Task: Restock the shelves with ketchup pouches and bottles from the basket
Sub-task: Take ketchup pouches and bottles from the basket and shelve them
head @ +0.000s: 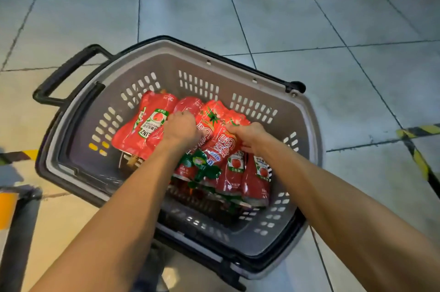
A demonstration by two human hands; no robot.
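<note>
Ketchup pouches (215, 146), soft red plastic with green and white tomato labels, lie heaped in the middle and right of a grey plastic shopping basket (197, 66) with slotted walls. One red pouch with a white and green label (140, 126) lies flattest at the left of the heap, its print upside down from the head view. Several more overlap toward the near right wall, label side up. No bottles can be made out among them.

Left hand (182, 128) is down on the heap's middle, fingers curled over the pouch tops; it seems to grip the pouch edges, though the fingertips are hidden. Right hand (248, 135) is just beside it, to the right, fingers curled and pinching the upper edge of an orange-red pouch (222, 130). Both bare forearms reach in from the near side.

Basket stands on a pale grey tiled floor (190, 13). Its black pull handle (63, 76) sticks out at the far left; a black rim runs round the top. Yellow and black hazard tape (415, 151) marks the floor at right, and again at top right. A grey and orange frame (21, 220) shows at the lower left edge, blurred.
</note>
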